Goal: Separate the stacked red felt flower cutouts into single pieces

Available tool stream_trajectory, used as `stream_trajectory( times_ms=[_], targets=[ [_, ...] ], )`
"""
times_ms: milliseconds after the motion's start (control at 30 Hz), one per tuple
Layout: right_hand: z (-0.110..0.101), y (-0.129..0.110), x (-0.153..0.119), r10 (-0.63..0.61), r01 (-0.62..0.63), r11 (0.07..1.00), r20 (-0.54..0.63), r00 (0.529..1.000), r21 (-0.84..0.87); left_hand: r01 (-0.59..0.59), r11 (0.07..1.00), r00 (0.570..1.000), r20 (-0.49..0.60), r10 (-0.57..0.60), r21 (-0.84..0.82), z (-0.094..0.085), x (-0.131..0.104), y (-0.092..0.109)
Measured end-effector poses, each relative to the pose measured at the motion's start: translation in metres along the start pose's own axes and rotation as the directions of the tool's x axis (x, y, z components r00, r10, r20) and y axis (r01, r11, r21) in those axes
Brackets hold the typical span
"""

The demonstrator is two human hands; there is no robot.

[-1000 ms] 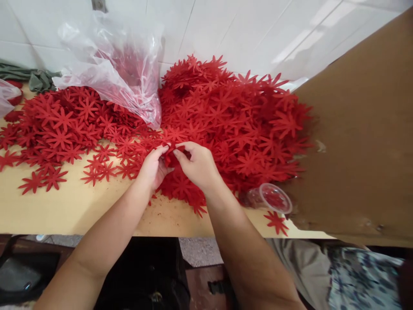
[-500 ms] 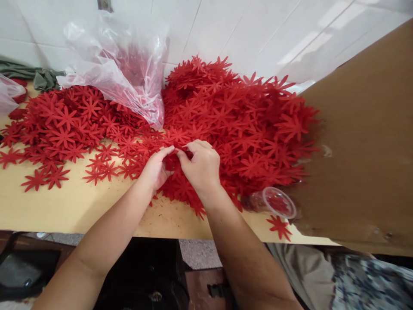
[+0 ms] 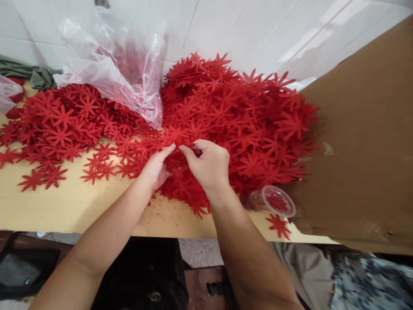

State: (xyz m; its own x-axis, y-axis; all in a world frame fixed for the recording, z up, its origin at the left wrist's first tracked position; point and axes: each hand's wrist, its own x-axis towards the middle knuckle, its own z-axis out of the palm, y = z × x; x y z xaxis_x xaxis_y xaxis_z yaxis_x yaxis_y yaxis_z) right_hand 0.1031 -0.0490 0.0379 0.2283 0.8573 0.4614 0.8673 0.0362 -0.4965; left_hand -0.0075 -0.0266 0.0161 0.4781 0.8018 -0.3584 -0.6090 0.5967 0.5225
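Red flower-shaped pieces (image 3: 226, 116) lie in a big heap against the white wall, and a second heap of the same red flowers (image 3: 61, 125) spreads to the left. At the front edge of the big heap, my left hand (image 3: 160, 165) is closed, thumb and fingers pinched on a red flower piece that blends into the heap behind. Just to its right, my right hand (image 3: 206, 161) is closed too, its curled fingers on something red and small by the fingertips. A narrow gap separates the two thumbs.
A clear plastic bag (image 3: 129, 82) stands between the heaps. A clear plastic cup (image 3: 277, 201) lies on its side near a single red flower (image 3: 278, 226). Brown cardboard (image 3: 364, 142) rises at the right. Green cloth (image 3: 45, 78) lies at the back left of the table (image 3: 64, 206).
My right hand has moved slightly right, away from my left hand, and the gap between the thumbs is wider. My left hand has barely moved.
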Motion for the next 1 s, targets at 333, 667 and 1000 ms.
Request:
stream_trajectory(
  times_ms=[333,667,1000],
  targets=[
    [0.006,-0.002,-0.008,-0.237,0.229,0.971,0.145,0.96,0.073,-0.11,0.993,0.991,-0.082,0.107,-0.032,0.002,0.002,0.002],
    [0.013,0.016,-0.054,-0.182,0.182,0.983,0.19,0.965,0.019,-0.107,0.963,0.991,-0.105,0.083,-0.249,-0.006,0.007,0.009],
    [-0.007,-0.005,-0.027,-0.079,0.074,0.946,0.001,0.997,0.316,-0.084,0.993,0.988,0.122,0.093,-0.082,-0.009,0.002,0.004]
  ],
)
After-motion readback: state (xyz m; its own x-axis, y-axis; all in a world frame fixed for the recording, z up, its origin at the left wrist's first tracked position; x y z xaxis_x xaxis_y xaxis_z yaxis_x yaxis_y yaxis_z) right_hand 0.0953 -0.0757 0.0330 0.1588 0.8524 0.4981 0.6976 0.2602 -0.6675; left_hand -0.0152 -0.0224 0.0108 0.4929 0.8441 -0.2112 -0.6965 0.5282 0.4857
